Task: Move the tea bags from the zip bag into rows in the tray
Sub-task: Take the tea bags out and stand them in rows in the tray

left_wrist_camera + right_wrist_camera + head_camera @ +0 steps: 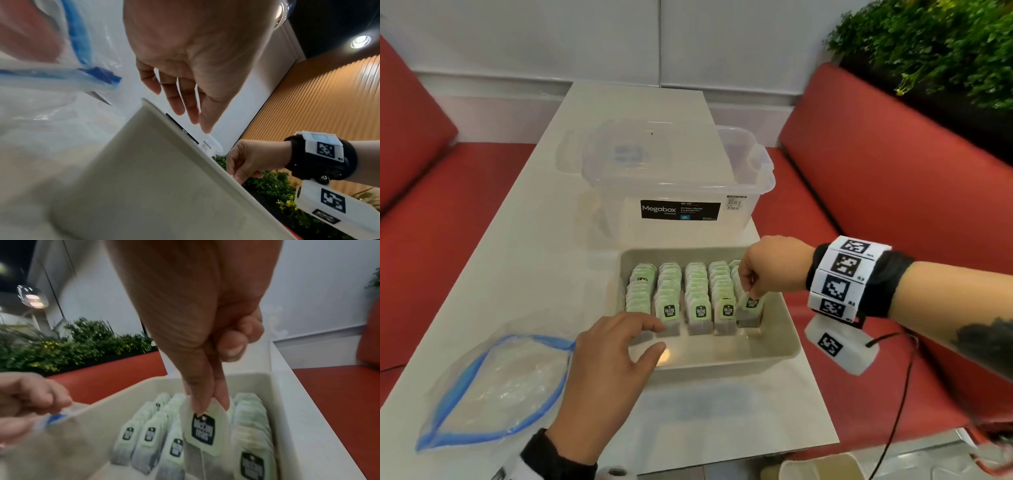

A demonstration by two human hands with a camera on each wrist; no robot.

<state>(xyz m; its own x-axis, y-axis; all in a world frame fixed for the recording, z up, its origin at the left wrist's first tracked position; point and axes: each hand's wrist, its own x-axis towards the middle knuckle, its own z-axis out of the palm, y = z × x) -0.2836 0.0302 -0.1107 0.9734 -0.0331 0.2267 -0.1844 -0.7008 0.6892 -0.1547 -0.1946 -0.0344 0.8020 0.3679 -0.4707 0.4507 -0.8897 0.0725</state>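
The left hand [613, 356] hides the near end of the leftmost tea bag row [639, 291]. The zip bag [493, 383] looks empty, though its crinkled plastic blurs.

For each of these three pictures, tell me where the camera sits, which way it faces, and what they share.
Head: worn on the head, looking down at the table, tray and zip bag; both hands show.
Left wrist: under the left hand, looking up along the tray's outer wall; the right hand shows too.
Right wrist: under the right hand, looking down at the tea bag it pinches.
Shared: all three show the tray and both hands.
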